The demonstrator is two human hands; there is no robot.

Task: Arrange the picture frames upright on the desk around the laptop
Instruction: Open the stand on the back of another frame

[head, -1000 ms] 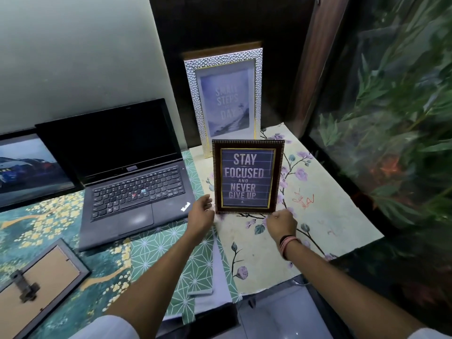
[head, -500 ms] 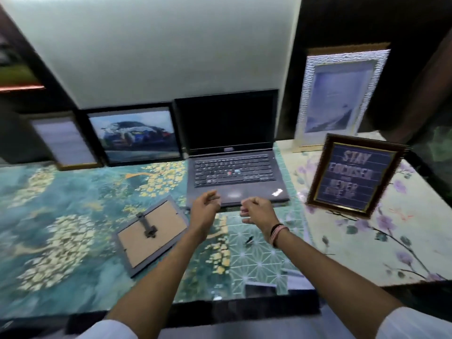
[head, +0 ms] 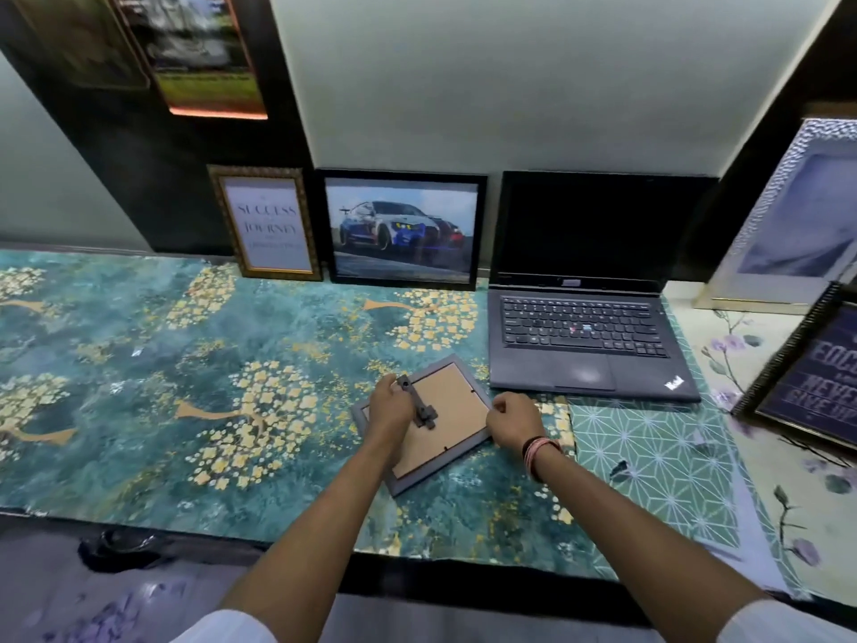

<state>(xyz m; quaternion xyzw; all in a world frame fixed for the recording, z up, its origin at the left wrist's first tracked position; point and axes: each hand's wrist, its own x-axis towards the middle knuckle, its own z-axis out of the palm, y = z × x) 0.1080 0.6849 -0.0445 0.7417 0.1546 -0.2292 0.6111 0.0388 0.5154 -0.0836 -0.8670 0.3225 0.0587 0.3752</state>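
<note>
A grey frame (head: 438, 438) lies face down on the desk, its brown backing and stand leg up, just left of the open black laptop (head: 586, 336). My left hand (head: 388, 408) grips its left edge by the stand. My right hand (head: 514, 422) holds its right edge. Against the wall stand a gold-edged text frame (head: 266, 225) and a black car-picture frame (head: 402, 229). Right of the laptop a silver frame (head: 797, 225) stands at the back, and a dark "Stay Focused" frame (head: 811, 378) stands in front of it.
The desk (head: 139, 387) is covered with a teal floral cloth, a green patterned sheet (head: 649, 461) and a cream flowered sheet at the right. Posters hang on the dark wall panel (head: 204, 53) at upper left. The desk's front edge runs just below my forearms.
My view swung left from the "Stay Focused" frame. Both hands left that frame, crossed in front of the laptop, and now grip the face-down grey frame.
</note>
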